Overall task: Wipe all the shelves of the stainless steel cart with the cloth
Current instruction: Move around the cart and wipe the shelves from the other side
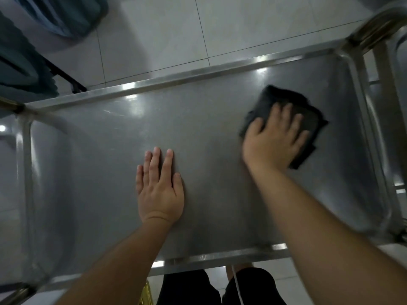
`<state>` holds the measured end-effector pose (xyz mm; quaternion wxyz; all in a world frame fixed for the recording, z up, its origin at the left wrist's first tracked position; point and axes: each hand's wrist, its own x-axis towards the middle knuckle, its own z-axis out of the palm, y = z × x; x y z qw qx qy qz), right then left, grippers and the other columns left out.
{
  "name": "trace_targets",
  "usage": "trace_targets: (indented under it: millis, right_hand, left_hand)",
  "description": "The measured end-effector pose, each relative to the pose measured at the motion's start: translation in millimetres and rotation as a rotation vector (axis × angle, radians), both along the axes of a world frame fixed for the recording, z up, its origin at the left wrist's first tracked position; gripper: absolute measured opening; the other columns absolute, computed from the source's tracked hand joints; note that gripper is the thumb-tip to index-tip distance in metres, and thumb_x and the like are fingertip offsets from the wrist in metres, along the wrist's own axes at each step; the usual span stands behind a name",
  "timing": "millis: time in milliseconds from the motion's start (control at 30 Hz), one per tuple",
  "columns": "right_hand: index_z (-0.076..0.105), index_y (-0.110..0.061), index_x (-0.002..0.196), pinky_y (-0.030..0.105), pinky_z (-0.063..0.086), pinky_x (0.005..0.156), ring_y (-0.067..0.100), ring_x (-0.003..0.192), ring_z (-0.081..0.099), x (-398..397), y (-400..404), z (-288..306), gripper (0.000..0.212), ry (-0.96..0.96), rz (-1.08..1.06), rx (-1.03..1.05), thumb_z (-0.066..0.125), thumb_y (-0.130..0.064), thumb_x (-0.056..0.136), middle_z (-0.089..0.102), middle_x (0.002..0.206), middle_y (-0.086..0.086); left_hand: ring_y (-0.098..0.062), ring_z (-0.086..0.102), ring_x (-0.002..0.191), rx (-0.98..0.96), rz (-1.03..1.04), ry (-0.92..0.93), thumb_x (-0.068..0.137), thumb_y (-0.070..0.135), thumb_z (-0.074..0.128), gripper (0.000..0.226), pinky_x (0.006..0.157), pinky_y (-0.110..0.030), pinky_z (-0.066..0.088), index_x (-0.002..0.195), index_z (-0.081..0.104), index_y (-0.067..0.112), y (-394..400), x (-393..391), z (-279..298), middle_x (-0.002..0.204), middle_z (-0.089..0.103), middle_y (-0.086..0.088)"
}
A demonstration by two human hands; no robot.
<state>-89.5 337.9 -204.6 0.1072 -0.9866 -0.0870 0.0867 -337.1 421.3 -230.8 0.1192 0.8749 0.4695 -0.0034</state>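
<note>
The right hand [274,137] lies flat with fingers spread on the dark folded cloth [286,119] near the right rim of the shiny steel cart shelf [105,155], while the left hand [159,190] rests open on its bare middle.

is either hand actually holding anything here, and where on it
Nothing is gripped. The right hand presses flat on the near middle of the dark cloth; the left hand rests flat on the bare top shelf.

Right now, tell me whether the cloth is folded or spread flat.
Folded. The dark cloth shows stacked layered edges under the right hand, pressed on the top shelf.
</note>
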Motion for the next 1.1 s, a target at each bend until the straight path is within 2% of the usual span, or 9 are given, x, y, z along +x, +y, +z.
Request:
trace_targets:
  millis: [200, 300, 433, 533, 700, 800, 967, 1033, 1100]
  right_hand:
    - [0.038, -0.028, 0.160, 0.050, 0.001, 0.128, 0.025, 0.159, 0.017, -81, 42, -7, 0.064, 0.025, 0.888, 0.077, 0.034, -0.051, 0.101, 0.029, 0.170, -0.004]
    - [0.046, -0.030, 0.156, 0.048, 0.009, 0.129, 0.021, 0.157, 0.026, -44, 19, -12, 0.061, -0.008, 1.098, 0.094, 0.040, -0.053, 0.100, 0.037, 0.166, -0.006]
    - [0.049, -0.030, 0.154, 0.049, 0.013, 0.126, 0.024, 0.154, 0.032, 64, -33, -12, 0.063, -0.060, 0.724, 0.036, 0.037, -0.054, 0.098, 0.039, 0.165, -0.005]
    - [0.036, -0.029, 0.160, 0.055, 0.008, 0.128, 0.027, 0.157, 0.021, 144, -68, -6, 0.068, -0.054, 0.322, -0.059, 0.027, -0.057, 0.099, 0.030, 0.170, -0.001]
    - [0.029, -0.029, 0.164, 0.057, -0.002, 0.125, 0.029, 0.160, 0.010, 123, 12, 1, 0.073, 0.029, -0.228, -0.010, 0.018, -0.050, 0.095, 0.019, 0.173, -0.002]
    - [0.023, -0.027, 0.165, 0.055, -0.002, 0.126, 0.029, 0.160, 0.010, 52, 81, 4, 0.068, 0.062, 0.054, 0.006, 0.026, -0.049, 0.101, 0.014, 0.174, -0.002]
    - [0.021, -0.031, 0.166, 0.050, -0.006, 0.128, 0.021, 0.161, 0.003, -16, 120, 3, 0.070, 0.139, 1.077, -0.052, 0.019, -0.057, 0.101, 0.011, 0.174, -0.007]
    - [0.021, -0.035, 0.165, 0.046, -0.006, 0.128, 0.017, 0.161, 0.003, 15, 113, 3, 0.070, 0.124, 1.222, -0.062, 0.019, -0.061, 0.100, 0.012, 0.174, -0.011]
    - [0.022, -0.035, 0.165, 0.044, -0.004, 0.128, 0.016, 0.160, 0.005, 55, 97, 3, 0.071, 0.065, 1.136, -0.095, 0.020, -0.062, 0.099, 0.012, 0.173, -0.012]
  left_hand:
    - [-0.014, 0.002, 0.163, 0.007, -0.003, -0.001, 0.106, 0.041, 0.034, 0.062, 0.132, -0.042, 0.001, 0.166, 0.026, 0.031, -2, -2, -1, 0.176, 0.015, 0.001]
    - [-0.013, 0.001, 0.163, -0.004, 0.011, -0.012, 0.105, 0.042, 0.034, 0.063, 0.132, -0.041, 0.001, 0.166, 0.026, 0.033, -2, -1, -1, 0.176, 0.015, 0.002]
    - [-0.014, 0.003, 0.163, 0.001, 0.014, -0.031, 0.103, 0.044, 0.036, 0.064, 0.132, -0.042, 0.003, 0.166, 0.028, 0.034, -2, 0, 0, 0.176, 0.018, 0.002]
    - [-0.016, 0.005, 0.163, -0.001, 0.013, -0.036, 0.103, 0.043, 0.037, 0.064, 0.132, -0.043, 0.004, 0.166, 0.029, 0.034, -2, 0, 0, 0.176, 0.019, 0.001]
    - [-0.016, 0.006, 0.163, 0.012, 0.013, -0.029, 0.103, 0.043, 0.037, 0.064, 0.132, -0.043, 0.005, 0.166, 0.030, 0.033, -3, 0, 0, 0.176, 0.020, 0.001]
    - [-0.016, 0.006, 0.163, 0.018, 0.011, -0.033, 0.103, 0.043, 0.038, 0.063, 0.132, -0.044, 0.007, 0.165, 0.031, 0.033, -3, 0, -1, 0.175, 0.021, 0.001]
    - [-0.016, 0.006, 0.163, 0.024, 0.001, -0.027, 0.104, 0.042, 0.039, 0.064, 0.132, -0.043, 0.005, 0.166, 0.029, 0.033, -3, 0, -2, 0.175, 0.020, 0.000]
    - [-0.016, 0.006, 0.163, 0.024, -0.002, -0.026, 0.104, 0.042, 0.039, 0.064, 0.132, -0.042, 0.004, 0.166, 0.028, 0.034, -2, -2, -2, 0.176, 0.020, 0.001]
    - [-0.017, 0.007, 0.163, 0.029, -0.002, -0.032, 0.104, 0.043, 0.039, 0.063, 0.132, -0.042, 0.005, 0.166, 0.028, 0.034, -2, -3, -1, 0.175, 0.020, 0.001]
